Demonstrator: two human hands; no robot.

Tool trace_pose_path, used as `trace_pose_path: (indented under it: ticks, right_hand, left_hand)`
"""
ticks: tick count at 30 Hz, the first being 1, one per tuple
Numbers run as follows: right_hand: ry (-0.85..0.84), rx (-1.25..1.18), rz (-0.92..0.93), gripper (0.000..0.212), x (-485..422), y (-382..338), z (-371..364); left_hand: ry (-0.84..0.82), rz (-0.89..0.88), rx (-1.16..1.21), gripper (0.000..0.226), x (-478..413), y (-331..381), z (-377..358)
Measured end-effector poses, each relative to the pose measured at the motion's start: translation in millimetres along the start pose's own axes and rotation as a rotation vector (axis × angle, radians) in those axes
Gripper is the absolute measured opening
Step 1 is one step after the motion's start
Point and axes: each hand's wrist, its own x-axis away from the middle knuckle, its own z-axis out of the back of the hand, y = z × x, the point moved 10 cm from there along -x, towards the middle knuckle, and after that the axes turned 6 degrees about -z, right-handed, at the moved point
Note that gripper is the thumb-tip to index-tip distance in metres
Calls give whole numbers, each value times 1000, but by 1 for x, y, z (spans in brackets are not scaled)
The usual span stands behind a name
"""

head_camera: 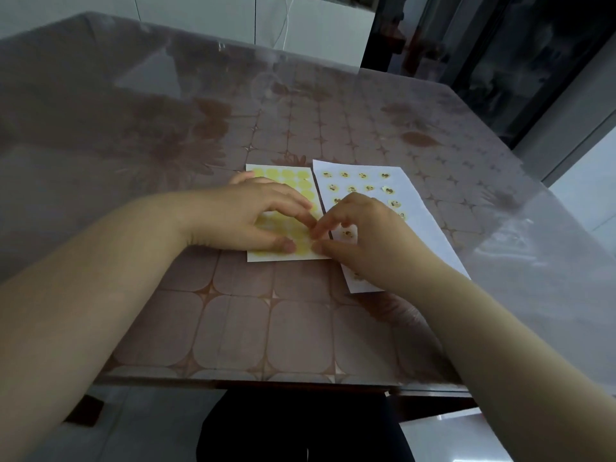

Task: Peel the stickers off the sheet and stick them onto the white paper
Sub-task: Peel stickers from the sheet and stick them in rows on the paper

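A sticker sheet (286,176) with rows of yellow circles lies on the table, left of a white paper (420,211) that carries several small round stickers (363,176). My left hand (253,216) rests on the sheet and presses it down with fingers and thumb spread. My right hand (363,235) reaches over from the white paper, its thumb and forefinger tips meeting at the sheet's lower right corner. I cannot tell whether a sticker is between them. Both hands hide the middle of the sheet and part of the paper.
The table (233,328) has a brown tile-pattern cloth under a clear cover. Its near edge runs just below my forearms. A white cabinet (316,31) stands behind the far edge, and dark glass doors (500,61) are at the right.
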Motion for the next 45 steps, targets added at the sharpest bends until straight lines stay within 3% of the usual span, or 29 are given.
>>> trace_pose_path:
  ticks: [8,13,16,19,23,26,33,37,41,45]
  right_hand:
    - [-71,-281,-116,16,4,16,-2]
    - [52,-478,-188,5,10,38,37]
    - [128,-415,-284,4,25,74,73]
    - [42,-301,-407,6,45,108,74]
    - [-8,-338,-494,6,61,128,56]
    - [26,-352,-492,8,62,129,53]
    - [66,-374,-477,10,60,132,49]
    - [88,-297,-450,11,58,131,48]
    - [123,-250,-431,32,55,136,53]
    - [90,-256,-430,24,54,137,49]
  left_hand:
    - [-31,26,37,39,0,0,-3]
    - [-5,13,46,44,1,2,0]
    - [13,-16,35,45,0,4,0]
    - [20,-22,25,38,0,3,0]
    - [103,-40,-5,37,-1,8,9]
    - [178,-100,-2,39,-4,22,11]
    - [126,-246,-23,41,-14,54,-9]
    - [121,-248,-25,40,-13,52,-9]
    - [133,-249,-26,41,-13,52,-8]
    - [149,-242,-10,40,-11,51,-7]
